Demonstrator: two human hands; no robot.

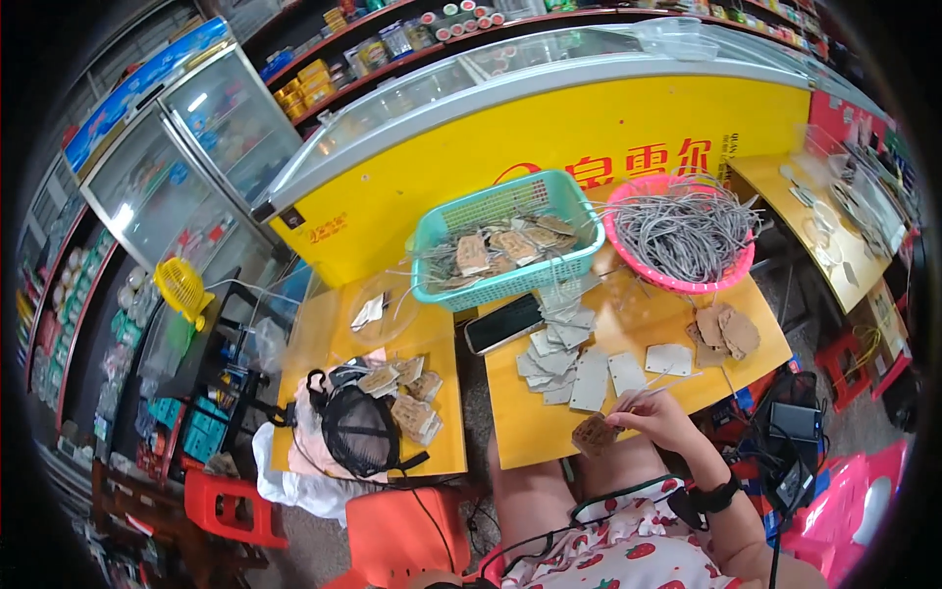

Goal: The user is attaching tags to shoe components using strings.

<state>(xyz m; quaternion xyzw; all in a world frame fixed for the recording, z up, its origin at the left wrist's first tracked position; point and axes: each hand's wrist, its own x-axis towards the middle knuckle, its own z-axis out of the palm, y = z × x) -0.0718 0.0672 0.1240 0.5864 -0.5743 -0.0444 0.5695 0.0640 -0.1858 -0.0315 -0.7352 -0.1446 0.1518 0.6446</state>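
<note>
My right hand (650, 417) is above the near edge of the yellow table, thumb and fingers pinched on a brown cardboard tag (594, 432). A thin pale cord (659, 377) runs up from the fingers, though I cannot tell how it joins the tag. My left hand does not show. Just beyond the right hand, whitish-grey tags (589, 380) lie overlapped in a spread pile. One more grey tag (668, 359) sits apart, close to a stack of brown tags (726, 332) on the right. A pink basket (677, 287) full of grey cords stands behind them.
A green basket (510, 280) holds tags and cords at the back, with a black phone (504, 324) before it. On the left table are tag bundles (417, 417) and a black mesh bag (360, 430). A yellow freezer (412, 187) borders the far side; a red stool (407, 535) stands near.
</note>
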